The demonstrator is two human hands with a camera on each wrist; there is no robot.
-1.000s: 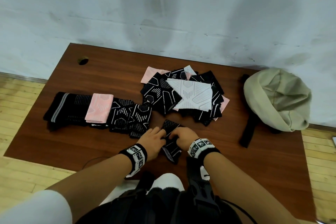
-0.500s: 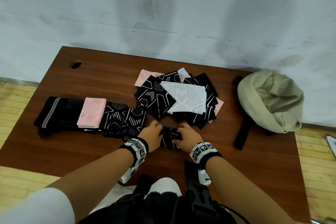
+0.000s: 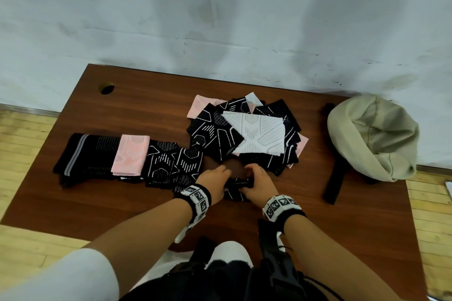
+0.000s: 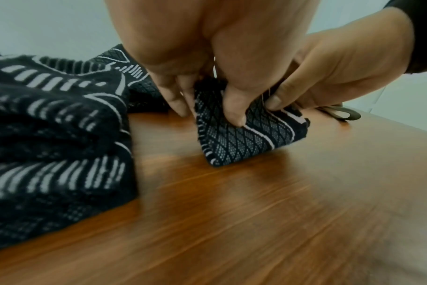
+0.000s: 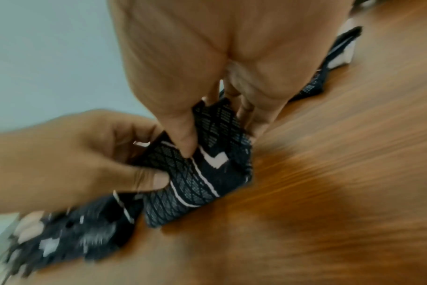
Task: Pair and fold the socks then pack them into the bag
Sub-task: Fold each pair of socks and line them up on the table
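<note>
Bare forearms, a black wristband (image 3: 199,197) with white square-marker tiles behind the left hand (image 3: 215,179), a matching marker band (image 3: 281,206) behind the right hand (image 3: 256,183), white short sleeve (image 3: 61,276) on the left upper arm, black harness (image 3: 276,271) at the chest

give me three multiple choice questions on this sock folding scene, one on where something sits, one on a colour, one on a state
1. Where does the beige bag sit?
A. at the table's right end, by the wall
B. on the floor
C. on the person's lap

2. What colour is the sock lying on top of the middle pile?
A. pink
B. white
C. grey

3. What is the black patterned sock doing?
A. lying untouched
B. sitting in the bag
C. being pinched by both hands

Answers:
1 A, the head view shows it on the table beside the wall.
2 B, the white sock is uppermost.
3 C, the left hand and right hand both grip it.
</note>
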